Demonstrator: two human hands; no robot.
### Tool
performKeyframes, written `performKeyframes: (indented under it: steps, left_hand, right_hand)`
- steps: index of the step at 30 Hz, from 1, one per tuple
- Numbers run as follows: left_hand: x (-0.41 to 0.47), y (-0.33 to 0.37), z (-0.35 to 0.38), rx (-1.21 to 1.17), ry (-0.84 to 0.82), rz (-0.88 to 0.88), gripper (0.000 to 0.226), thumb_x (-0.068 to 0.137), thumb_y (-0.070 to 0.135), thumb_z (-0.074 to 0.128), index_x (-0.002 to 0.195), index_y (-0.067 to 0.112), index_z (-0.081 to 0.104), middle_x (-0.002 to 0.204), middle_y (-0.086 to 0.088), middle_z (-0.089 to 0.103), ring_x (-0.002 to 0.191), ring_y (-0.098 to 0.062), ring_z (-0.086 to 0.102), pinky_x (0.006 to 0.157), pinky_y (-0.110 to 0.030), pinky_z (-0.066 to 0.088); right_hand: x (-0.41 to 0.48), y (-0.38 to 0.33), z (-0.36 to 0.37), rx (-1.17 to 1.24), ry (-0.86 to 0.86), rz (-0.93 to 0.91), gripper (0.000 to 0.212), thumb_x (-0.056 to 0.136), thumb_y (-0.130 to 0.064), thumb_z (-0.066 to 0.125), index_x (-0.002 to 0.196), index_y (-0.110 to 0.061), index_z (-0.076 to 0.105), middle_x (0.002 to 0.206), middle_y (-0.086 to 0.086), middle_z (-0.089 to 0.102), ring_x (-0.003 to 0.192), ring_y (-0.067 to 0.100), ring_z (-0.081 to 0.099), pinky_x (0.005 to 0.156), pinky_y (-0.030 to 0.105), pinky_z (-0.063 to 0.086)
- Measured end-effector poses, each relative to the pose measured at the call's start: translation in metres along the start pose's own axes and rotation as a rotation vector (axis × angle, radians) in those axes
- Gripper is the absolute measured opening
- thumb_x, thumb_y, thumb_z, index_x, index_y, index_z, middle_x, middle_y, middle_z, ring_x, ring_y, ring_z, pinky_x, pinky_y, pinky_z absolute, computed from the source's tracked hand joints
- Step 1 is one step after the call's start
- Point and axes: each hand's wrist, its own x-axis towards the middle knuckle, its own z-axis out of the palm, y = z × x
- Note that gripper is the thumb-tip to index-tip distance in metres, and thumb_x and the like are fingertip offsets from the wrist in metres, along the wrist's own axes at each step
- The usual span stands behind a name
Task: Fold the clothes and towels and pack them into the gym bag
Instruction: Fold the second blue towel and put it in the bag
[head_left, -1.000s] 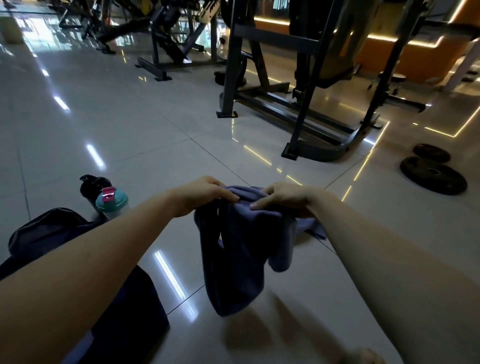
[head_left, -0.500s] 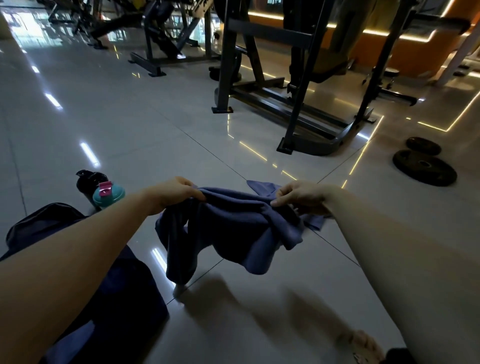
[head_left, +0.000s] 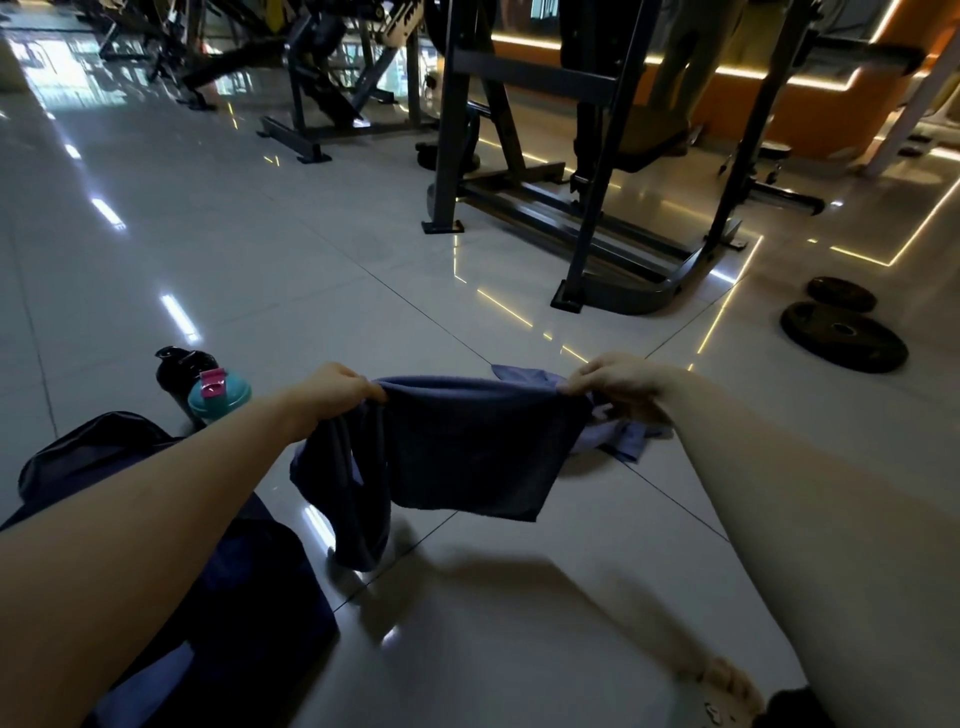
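folding step: left grip (head_left: 337, 389) and right grip (head_left: 613, 382) each pinch a top corner of the dark blue towel (head_left: 467, 447), held spread in the air above the floor (head_left: 260, 260), just right of the gym bag (head_left: 249, 587). next move probably calls for bringing the corners together to halve it before packing.

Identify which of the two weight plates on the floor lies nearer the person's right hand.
The larger plate, showing its centre hole. The smaller plate lies beyond it, farther from the right hand gripping the towel.
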Motion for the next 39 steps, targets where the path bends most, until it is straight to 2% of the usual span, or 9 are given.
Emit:
performKeyframes:
  steps: [3,6,9,15,21,25,30,34,39]
  left_hand:
    - [0.0,0.003,-0.003,-0.102,-0.019,-0.026,0.026,0.082,0.025,0.08,0.088,0.005,0.064,0.078,-0.012,0.059,0.071,-0.026,0.057,0.066,-0.03,0.047]
    - [0.003,0.01,-0.01,-0.192,0.187,-0.085,0.02,0.079,0.018,0.066,0.09,0.001,0.065,0.083,-0.015,0.063,0.074,-0.031,0.059,0.071,-0.036,0.047]
    - [0.003,0.019,-0.014,-0.246,0.281,-0.053,0.012,0.079,0.009,0.065,0.083,0.002,0.073,0.082,-0.014,0.071,0.077,-0.031,0.065,0.071,-0.035,0.053]
    - [-0.006,0.041,0.001,-0.37,0.121,0.128,0.005,0.085,0.006,0.078,0.085,0.006,0.073,0.076,-0.01,0.071,0.063,-0.018,0.068,0.055,-0.027,0.055]
    - [-0.008,0.049,0.015,-0.362,-0.113,0.151,0.01,0.097,0.007,0.063,0.098,0.003,0.073,0.098,-0.017,0.074,0.085,-0.026,0.072,0.073,-0.034,0.057]
    - [-0.012,0.054,0.022,-0.296,-0.13,0.214,0.012,0.096,0.01,0.067,0.101,0.006,0.076,0.096,-0.013,0.077,0.092,-0.025,0.074,0.08,-0.035,0.06]
    - [-0.019,0.061,0.029,-0.283,-0.024,0.258,0.016,0.086,0.015,0.079,0.09,0.0,0.076,0.077,-0.011,0.073,0.067,-0.019,0.068,0.067,-0.03,0.06]
    - [-0.023,0.065,0.027,-0.285,-0.101,0.243,0.011,0.089,0.012,0.075,0.09,0.001,0.075,0.079,-0.014,0.071,0.068,-0.021,0.065,0.065,-0.031,0.058]
    - [-0.028,0.07,0.023,-0.262,-0.151,0.257,0.01,0.094,0.004,0.066,0.097,0.0,0.075,0.083,-0.013,0.075,0.073,-0.021,0.072,0.064,-0.027,0.059]
  right_hand:
    - [0.0,-0.004,-0.001,0.165,0.117,0.027,0.035,0.089,-0.025,0.075,0.113,0.0,0.068,0.098,0.013,0.064,0.089,0.023,0.061,0.081,0.037,0.054]
    - [0.003,-0.014,0.003,0.195,0.181,0.064,0.031,0.087,-0.02,0.077,0.107,0.003,0.068,0.081,0.012,0.063,0.067,0.019,0.06,0.058,0.028,0.053]
    - [0.009,-0.025,0.014,0.159,0.165,0.036,0.023,0.089,-0.01,0.073,0.106,0.004,0.068,0.083,0.015,0.058,0.057,0.017,0.053,0.056,0.029,0.049]
    - [0.004,-0.054,0.045,0.196,-0.008,-0.117,0.017,0.095,0.003,0.055,0.097,0.003,0.072,0.092,0.016,0.068,0.071,0.022,0.069,0.056,0.028,0.056]
    - [0.0,-0.065,0.053,0.087,-0.221,-0.279,0.025,0.092,0.011,0.053,0.11,0.007,0.07,0.096,0.023,0.07,0.078,0.023,0.073,0.067,0.026,0.058]
    - [-0.001,-0.069,0.059,-0.109,-0.156,-0.406,0.013,0.092,-0.003,0.065,0.099,0.004,0.074,0.077,0.012,0.072,0.066,0.017,0.066,0.059,0.026,0.051]
    - [0.004,-0.07,0.062,-0.112,-0.071,-0.397,0.018,0.087,-0.019,0.078,0.093,-0.002,0.076,0.061,-0.007,0.063,0.053,0.003,0.052,0.053,0.022,0.041]
    - [0.005,-0.067,0.062,-0.13,-0.077,-0.428,0.021,0.09,-0.021,0.075,0.092,0.001,0.074,0.072,0.004,0.065,0.065,0.01,0.056,0.057,0.023,0.041]
    - [0.004,-0.067,0.067,-0.122,-0.032,-0.471,0.013,0.091,-0.016,0.074,0.083,-0.006,0.074,0.064,0.005,0.055,0.055,0.01,0.044,0.051,0.024,0.034]
